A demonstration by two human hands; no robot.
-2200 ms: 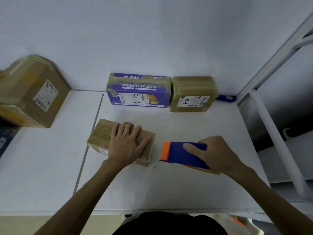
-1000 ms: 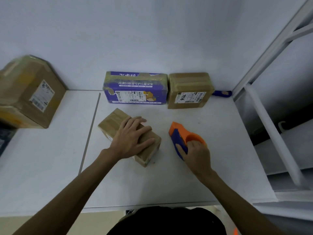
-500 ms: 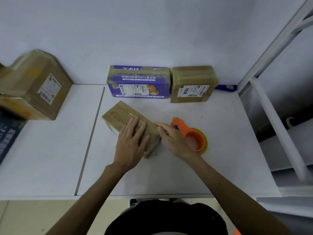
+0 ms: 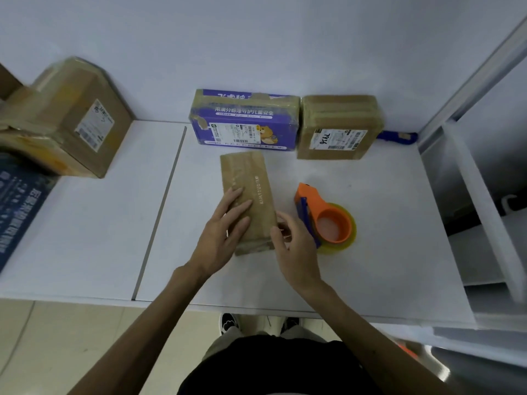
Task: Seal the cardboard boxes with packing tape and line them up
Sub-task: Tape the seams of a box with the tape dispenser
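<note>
A long flat brown box (image 4: 251, 183) lies lengthwise on the white table (image 4: 370, 252), its near end toward me. My left hand (image 4: 225, 232) rests flat on its near half with fingers spread. My right hand (image 4: 293, 246) touches the box's near right corner, fingers loosely bent. The orange and blue tape dispenser (image 4: 325, 218) lies on its side just right of that hand, free of both hands. Against the wall stand a taped purple box (image 4: 245, 121) and a taped brown box (image 4: 339, 126), side by side.
A large brown carton (image 4: 71, 121) sits at the far left on a second white table (image 4: 85, 238), with a dark blue printed box (image 4: 17, 206) in front of it. A blue object (image 4: 396, 136) lies behind the brown box. A white metal frame (image 4: 479, 178) rises at the right.
The right hand put the tape dispenser down on its side and moved to the box. The box has been turned from lying slantwise to pointing away from me.
</note>
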